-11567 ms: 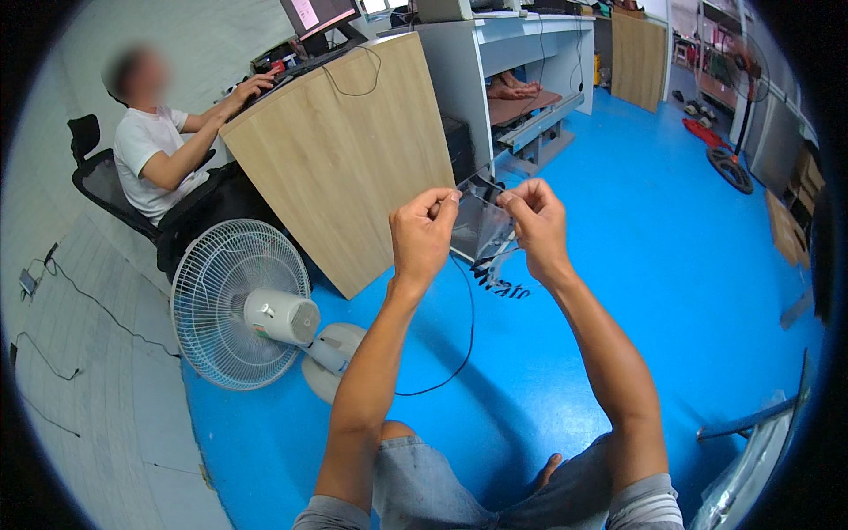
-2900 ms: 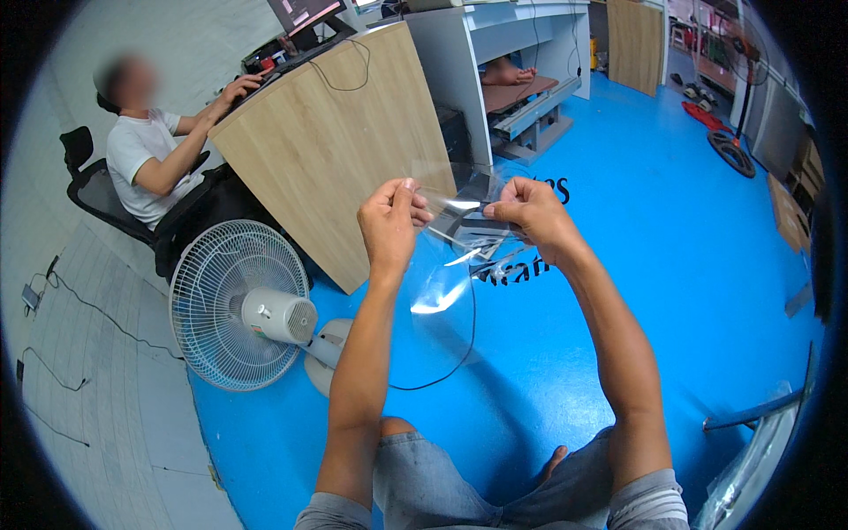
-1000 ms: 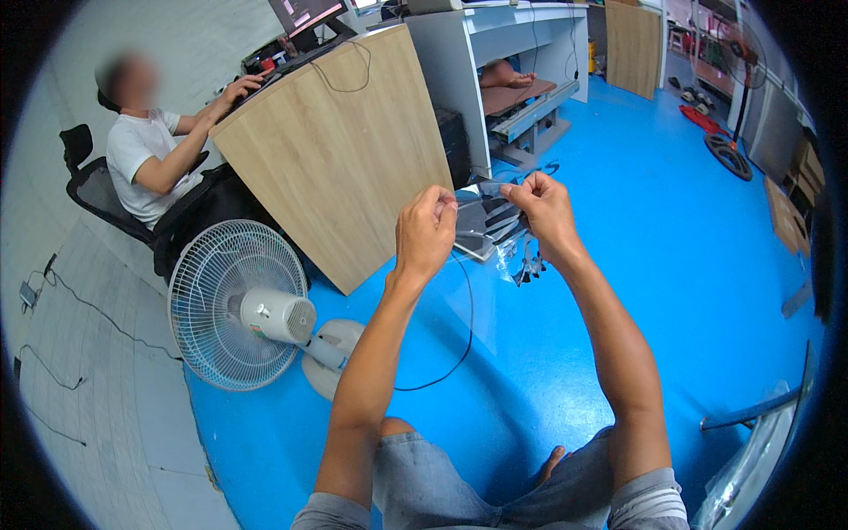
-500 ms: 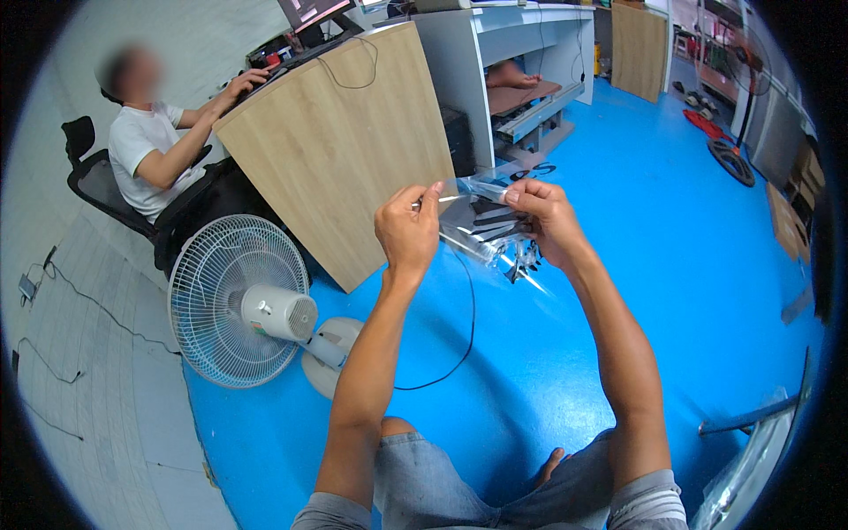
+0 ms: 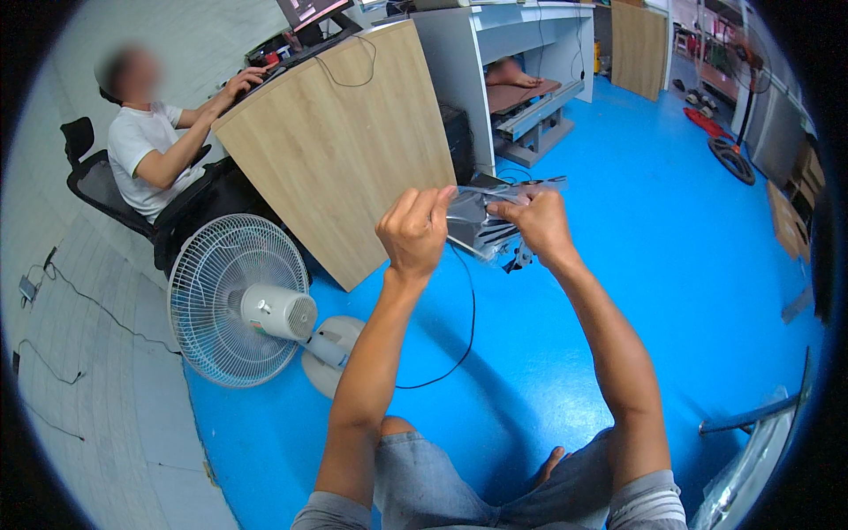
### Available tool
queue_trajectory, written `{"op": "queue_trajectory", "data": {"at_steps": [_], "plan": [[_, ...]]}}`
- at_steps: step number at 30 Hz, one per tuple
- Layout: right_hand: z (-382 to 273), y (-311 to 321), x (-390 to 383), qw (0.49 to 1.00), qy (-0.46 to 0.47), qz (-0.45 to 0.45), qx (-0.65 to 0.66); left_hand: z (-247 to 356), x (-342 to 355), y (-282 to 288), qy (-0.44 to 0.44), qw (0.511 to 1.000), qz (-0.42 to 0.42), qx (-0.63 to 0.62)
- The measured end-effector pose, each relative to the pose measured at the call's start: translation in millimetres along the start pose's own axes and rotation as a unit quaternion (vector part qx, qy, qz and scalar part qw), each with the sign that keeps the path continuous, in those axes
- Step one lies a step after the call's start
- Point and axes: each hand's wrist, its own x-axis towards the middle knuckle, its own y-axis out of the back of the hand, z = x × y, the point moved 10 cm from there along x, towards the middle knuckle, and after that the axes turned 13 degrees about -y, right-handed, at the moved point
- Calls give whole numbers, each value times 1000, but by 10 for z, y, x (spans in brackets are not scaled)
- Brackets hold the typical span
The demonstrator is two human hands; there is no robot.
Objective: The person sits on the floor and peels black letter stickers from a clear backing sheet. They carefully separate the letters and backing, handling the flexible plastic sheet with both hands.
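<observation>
My left hand [image 5: 415, 228] and my right hand [image 5: 539, 225] are raised in front of me, closed on a sheet of clear plastic film [image 5: 484, 196]. The left fingers are curled, thumb up, at the film's left side. The right thumb lies pressed on the film, which is creased and gathered along its top between my hands. Black cut shapes [image 5: 519, 258] on or behind the film show below the right hand; I cannot tell exactly where they are attached. A dark flat piece with a pale edge is partly seen through the film.
A white pedestal fan [image 5: 274, 309] with a trailing cord stands front left. A seated person [image 5: 150, 150] types at a wooden desk [image 5: 344, 150]. Another person's bare foot [image 5: 521, 81] rests under a grey desk [image 5: 481, 88]. A second fan [image 5: 738, 155], slippers [image 5: 707, 115] and cardboard [image 5: 786, 221] line the right.
The film is now bunched higher, and less of it hangs below my hands. My left fingers are more curled, and my right hand has shifted slightly left, its thumb further over the film.
</observation>
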Motion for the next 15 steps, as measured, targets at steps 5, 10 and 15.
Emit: {"op": "queue_trajectory", "data": {"at_steps": [5,10,15], "plan": [[62,-17,5,997,-41,-57,27,-74,-64,19,-12,1000,-3,26],[-3,24,-4,996,17,-84,37,9,-35,-11,-12,999,-14,39],[-197,73,-103,996,70,-32,53,34,-45,-169,33,997,-53,-34]]}}
